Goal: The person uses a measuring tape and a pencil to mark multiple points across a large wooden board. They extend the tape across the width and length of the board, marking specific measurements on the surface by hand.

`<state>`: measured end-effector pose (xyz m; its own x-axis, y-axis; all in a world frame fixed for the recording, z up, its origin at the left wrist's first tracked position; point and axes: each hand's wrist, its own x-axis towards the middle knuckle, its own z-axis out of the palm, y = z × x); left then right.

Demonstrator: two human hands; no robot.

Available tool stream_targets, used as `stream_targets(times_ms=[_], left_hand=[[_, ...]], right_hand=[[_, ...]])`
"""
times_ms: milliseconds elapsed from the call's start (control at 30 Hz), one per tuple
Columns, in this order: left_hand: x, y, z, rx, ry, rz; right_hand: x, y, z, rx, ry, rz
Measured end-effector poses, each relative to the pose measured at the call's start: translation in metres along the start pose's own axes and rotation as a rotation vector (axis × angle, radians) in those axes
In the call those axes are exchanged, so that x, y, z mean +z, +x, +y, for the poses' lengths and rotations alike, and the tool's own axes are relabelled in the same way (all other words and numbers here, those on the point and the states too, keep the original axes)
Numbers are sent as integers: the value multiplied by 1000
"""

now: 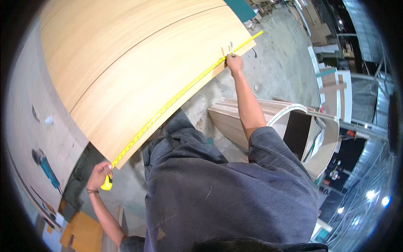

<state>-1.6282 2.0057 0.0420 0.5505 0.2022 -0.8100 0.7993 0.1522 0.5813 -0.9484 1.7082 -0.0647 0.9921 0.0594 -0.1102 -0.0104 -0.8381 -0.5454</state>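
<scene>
Tape measure (176,98), yellow, runs stretched along the near edge of a large pale wood panel (138,63), from the panel's lower left corner up toward its far right end and a little past it. The left hand (98,175) is closed around the yellow case of the tape measure (107,183) just below the panel's near corner, fingers curled over the case, with a dark band on the wrist. The right hand (234,64) is stretched out at arm's length to the far end of the panel, fingers bunched and pinching a pencil (231,49) whose tip meets the panel right beside the tape; a short mark shows on the wood just left of it. The panel lies flat over a second, larger pale board (25,122) on the left, on which a blue-green angle grinder (46,168) rests well apart from the hands. The person's dark grey shirt (218,189) fills the lower middle of the view. Right of the outstretched arm, on the concrete floor (277,63), stands a stack of curved wooden pieces (235,122) with white edging.
</scene>
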Motion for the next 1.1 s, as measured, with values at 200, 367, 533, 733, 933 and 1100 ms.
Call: stream_targets(times_ms=[200, 367, 533, 733, 933, 1100], left_hand=[[-3, -2, -6, -27, -8, -23], [1, -1, 5, -35, 0, -21], [-1, -1, -3, 54, 22, -16], [-5, 1, 13, 78, 69, -79], [6, -2, 6, 6, 48, -45], [4, 2, 7, 2, 111, -34]], right_hand=[[-9, -12, -6, 57, 87, -61], [-4, -6, 3, 60, 92, -42], [22, 28, 29, -91, 89, -22], [18, 49, 50, -111, 123, -177], [3, 36, 14, 85, 190, -268], [-5, 55, 26, 158, 204, -334]])
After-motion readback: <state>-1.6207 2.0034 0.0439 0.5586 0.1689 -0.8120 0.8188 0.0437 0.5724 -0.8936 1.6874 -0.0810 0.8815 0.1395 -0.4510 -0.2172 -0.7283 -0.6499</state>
